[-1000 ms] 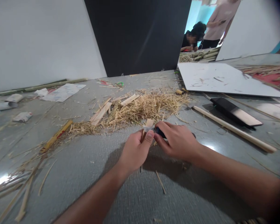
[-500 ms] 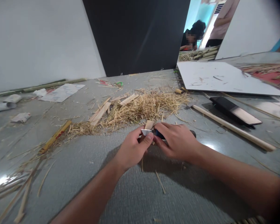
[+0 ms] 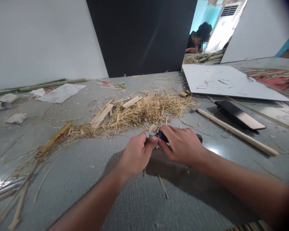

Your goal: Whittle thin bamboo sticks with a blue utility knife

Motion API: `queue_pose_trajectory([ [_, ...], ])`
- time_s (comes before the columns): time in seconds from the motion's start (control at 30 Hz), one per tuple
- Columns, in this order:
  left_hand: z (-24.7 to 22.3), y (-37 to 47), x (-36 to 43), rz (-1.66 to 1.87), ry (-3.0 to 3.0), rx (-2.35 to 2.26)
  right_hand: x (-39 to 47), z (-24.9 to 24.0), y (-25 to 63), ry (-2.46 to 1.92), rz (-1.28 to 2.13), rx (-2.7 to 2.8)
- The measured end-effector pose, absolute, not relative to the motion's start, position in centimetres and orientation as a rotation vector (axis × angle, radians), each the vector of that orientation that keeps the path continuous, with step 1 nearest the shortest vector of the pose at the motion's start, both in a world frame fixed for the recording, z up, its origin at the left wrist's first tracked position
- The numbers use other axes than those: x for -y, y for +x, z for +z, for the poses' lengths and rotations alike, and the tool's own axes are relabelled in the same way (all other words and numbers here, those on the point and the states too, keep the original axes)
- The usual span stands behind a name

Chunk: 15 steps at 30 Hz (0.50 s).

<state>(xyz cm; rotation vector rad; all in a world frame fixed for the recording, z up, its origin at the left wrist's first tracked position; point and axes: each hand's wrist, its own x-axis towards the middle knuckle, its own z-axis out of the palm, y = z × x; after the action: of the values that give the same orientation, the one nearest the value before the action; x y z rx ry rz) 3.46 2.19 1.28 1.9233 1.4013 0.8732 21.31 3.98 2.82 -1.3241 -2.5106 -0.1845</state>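
Note:
My right hand [image 3: 183, 142] is closed around the dark handle of a knife [image 3: 198, 138], whose blade points left toward my other hand. My left hand [image 3: 137, 150] pinches a short flat piece of pale wood [image 3: 153, 128], its thumb beside the blade. The blade lies across the wood, partly hidden by my fingers. Just beyond both hands is a heap of straw-like shavings [image 3: 149, 110] with flat wood pieces [image 3: 103, 115] at its left side.
A wooden-handled tool [image 3: 238, 133] and a black object [image 3: 239, 115] lie at right, before a white board [image 3: 226, 80]. A yellow stick [image 3: 54, 139] and paper scraps [image 3: 62, 92] lie left. A black panel [image 3: 144, 38] stands behind; a person [image 3: 203, 33] is at the back.
The blade has tilted and less of it shows beside my left thumb. The view has shifted slightly, and the standing person at the back right is no longer seen.

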Motion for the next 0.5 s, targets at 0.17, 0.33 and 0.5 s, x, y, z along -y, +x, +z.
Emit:
queue_pose_trajectory([
  [0.17, 1.4, 3.7, -2.2, 0.957, 1.886, -1.402, -3.6, 3.1, 20.9, -1.421, -0.203, 2.457],
  [0.33, 1.4, 3.9, -2.4, 0.973, 1.888, -1.473, -3.6, 3.0, 20.6, -1.465, -0.243, 2.387],
  [0.5, 1.9, 4.3, -2.4, 1.01, 1.836, -1.511, -3.2, 2.9, 19.9, -1.521, -0.232, 2.316],
])
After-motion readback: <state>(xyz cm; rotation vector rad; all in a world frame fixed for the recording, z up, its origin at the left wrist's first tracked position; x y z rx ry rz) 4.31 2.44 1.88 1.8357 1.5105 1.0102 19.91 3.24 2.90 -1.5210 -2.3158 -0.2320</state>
